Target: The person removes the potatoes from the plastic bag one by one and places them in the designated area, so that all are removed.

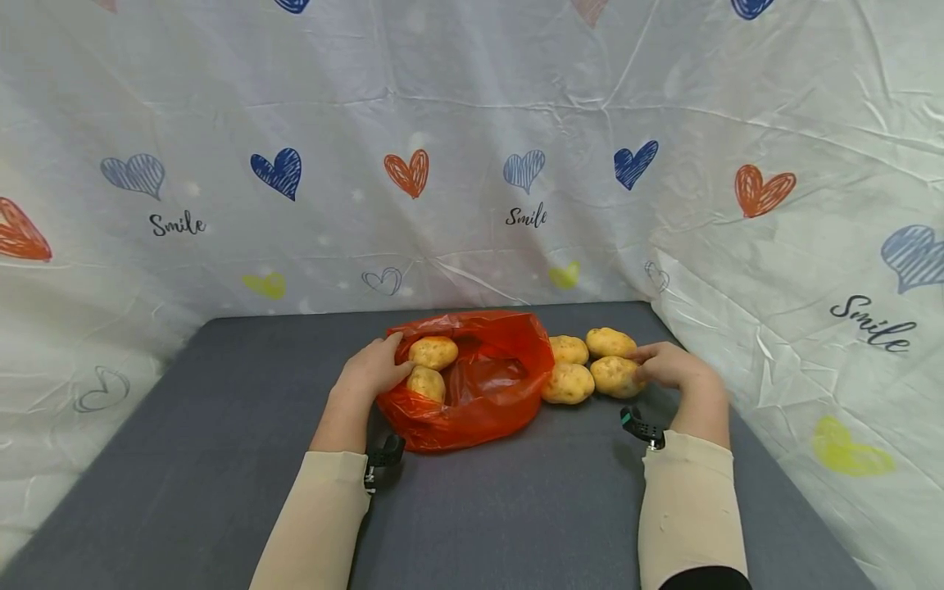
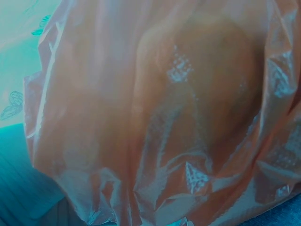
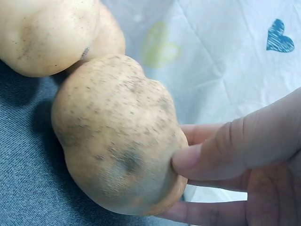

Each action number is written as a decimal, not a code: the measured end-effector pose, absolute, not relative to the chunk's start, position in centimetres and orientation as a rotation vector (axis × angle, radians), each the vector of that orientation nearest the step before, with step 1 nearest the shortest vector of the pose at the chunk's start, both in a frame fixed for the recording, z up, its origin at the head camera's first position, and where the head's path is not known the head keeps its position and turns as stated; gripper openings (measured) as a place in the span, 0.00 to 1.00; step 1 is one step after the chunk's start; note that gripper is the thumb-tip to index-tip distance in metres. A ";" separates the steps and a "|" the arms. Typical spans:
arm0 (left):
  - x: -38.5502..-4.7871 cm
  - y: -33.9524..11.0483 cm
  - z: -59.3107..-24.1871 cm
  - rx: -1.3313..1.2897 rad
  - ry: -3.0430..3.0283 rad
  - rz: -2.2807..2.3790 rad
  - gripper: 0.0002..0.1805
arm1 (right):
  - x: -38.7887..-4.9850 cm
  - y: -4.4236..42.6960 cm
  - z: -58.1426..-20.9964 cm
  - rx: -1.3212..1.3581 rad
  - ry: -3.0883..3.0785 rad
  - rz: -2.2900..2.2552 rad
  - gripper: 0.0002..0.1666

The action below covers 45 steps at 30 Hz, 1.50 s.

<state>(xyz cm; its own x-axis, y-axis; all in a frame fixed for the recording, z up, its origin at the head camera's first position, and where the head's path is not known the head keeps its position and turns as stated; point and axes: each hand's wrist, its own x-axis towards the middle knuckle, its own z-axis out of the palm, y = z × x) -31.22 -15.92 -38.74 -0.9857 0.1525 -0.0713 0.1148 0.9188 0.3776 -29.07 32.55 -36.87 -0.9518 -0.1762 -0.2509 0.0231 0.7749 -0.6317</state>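
A red plastic bag (image 1: 472,430) lies with its mouth spread wide. Two potatoes show at its left inside: an upper potato (image 1: 433,352) and a lower potato (image 1: 425,383). My left hand (image 1: 371,369) grips the bag's left rim, its thumb beside those potatoes. In the left wrist view the bag's thin film (image 2: 84,117) fills most of the picture and hides the fingers; a rounded shape shows through it. My right hand (image 1: 674,366) pinches the right end of a pale yellow potato (image 3: 120,136), thumb on the near side and fingers behind.
Several potatoes sit to the right of the bag, among them a back potato (image 1: 610,341) and a front left potato (image 1: 568,384) against the bag. They stand on a dark grey table (image 1: 501,516). A white curtain (image 1: 457,74) with printed hearts hangs behind and at the sides.
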 end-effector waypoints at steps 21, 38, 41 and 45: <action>-31.3 -16.1 -39.0 0.215 2.978 0.574 0.40 | -29.5 31.9 -37.0 -0.068 2.595 -1.042 0.47; -31.2 -15.9 -38.7 0.214 2.978 0.582 0.40 | -29.4 32.0 -37.1 -0.065 2.582 -1.070 0.50; -31.2 -15.9 -38.7 0.213 2.980 0.583 0.40 | -29.5 31.8 -37.0 -0.092 2.560 -1.075 0.49; -31.2 -15.9 -38.8 0.214 2.979 0.579 0.40 | -29.6 31.6 -36.9 -0.102 2.556 -1.069 0.48</action>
